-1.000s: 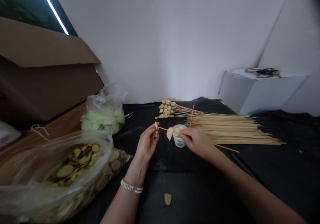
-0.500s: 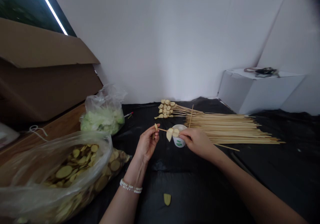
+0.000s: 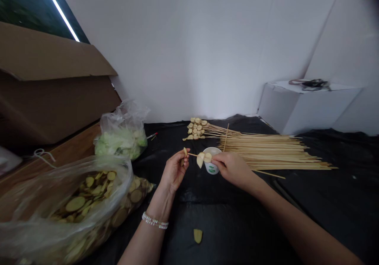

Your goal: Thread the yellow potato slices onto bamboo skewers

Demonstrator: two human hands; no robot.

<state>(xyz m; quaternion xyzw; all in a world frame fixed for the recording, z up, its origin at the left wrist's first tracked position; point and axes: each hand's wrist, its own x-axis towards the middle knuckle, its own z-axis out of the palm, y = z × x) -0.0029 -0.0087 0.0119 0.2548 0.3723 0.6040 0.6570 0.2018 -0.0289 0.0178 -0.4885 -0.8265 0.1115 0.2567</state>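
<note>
My left hand (image 3: pixel 177 168) pinches a potato slice (image 3: pixel 185 152) edge-on at the tip of a thin wooden skewer (image 3: pixel 192 155). Whether the tip has pierced that slice I cannot tell. Further along the skewer sit two pale potato slices (image 3: pixel 200 159), close together. My right hand (image 3: pixel 232 169) is closed round the skewer just behind them. Behind the skewer stands a white paper cup (image 3: pixel 212 168) with a green print, partly covered by the slices and my right fingers. One loose potato slice (image 3: pixel 198 235) lies on the black sheet (image 3: pixel 231 221) nearer to me.
Many bare skewers (image 3: pixel 275 150) lie on the right. Finished potato skewers (image 3: pixel 196 129) are piled at the back. A clear bag of potato slices (image 3: pixel 118 202) stands open at left, before a bag of leafy greens (image 3: pixel 121 138). A cardboard box (image 3: pixel 56 107) and white box (image 3: pixel 314 109) flank the space.
</note>
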